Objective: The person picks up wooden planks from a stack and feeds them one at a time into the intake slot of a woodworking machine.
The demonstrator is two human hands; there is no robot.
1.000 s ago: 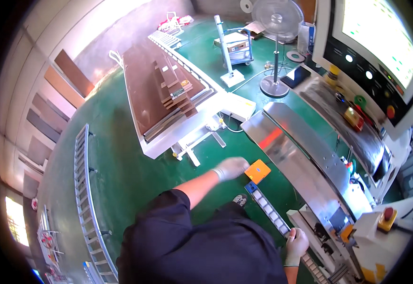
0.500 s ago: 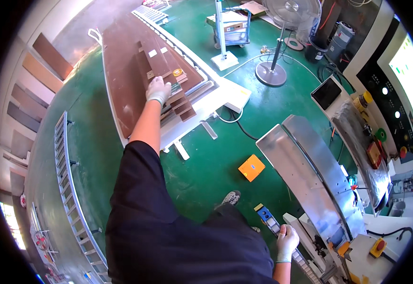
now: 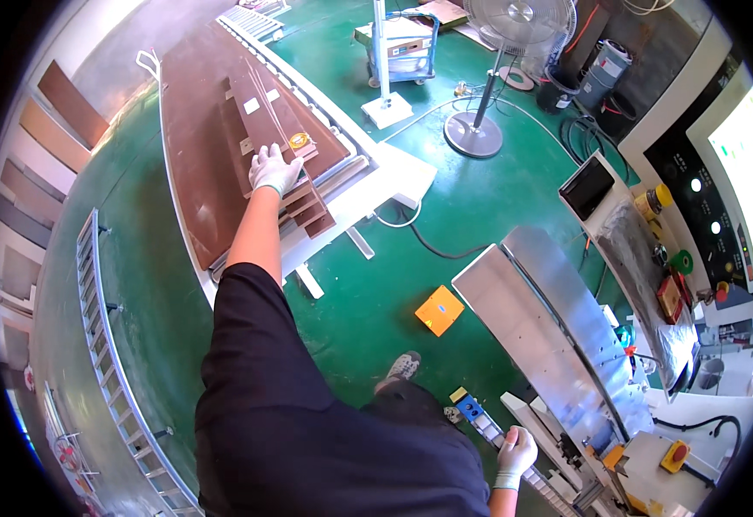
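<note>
Head view: here's the gloved left hand (image 3: pixel 276 170), fingers spread apart over the near part of the brown boards (image 3: pixel 266 126), which lie stacked on the big table (image 3: pixel 174 164). They look stiff, light singly, weightier together; smooth faces could slide under a glove, corners might chip. Best grip: both long edges, near the middle. Right hand (image 3: pixel 516 450) sits at the rail (image 3: pixel 486 426), fingers curled, but whether clamped I can't tell! Two white labels (image 3: pixel 251 105) up top, any print too small to read.
</note>
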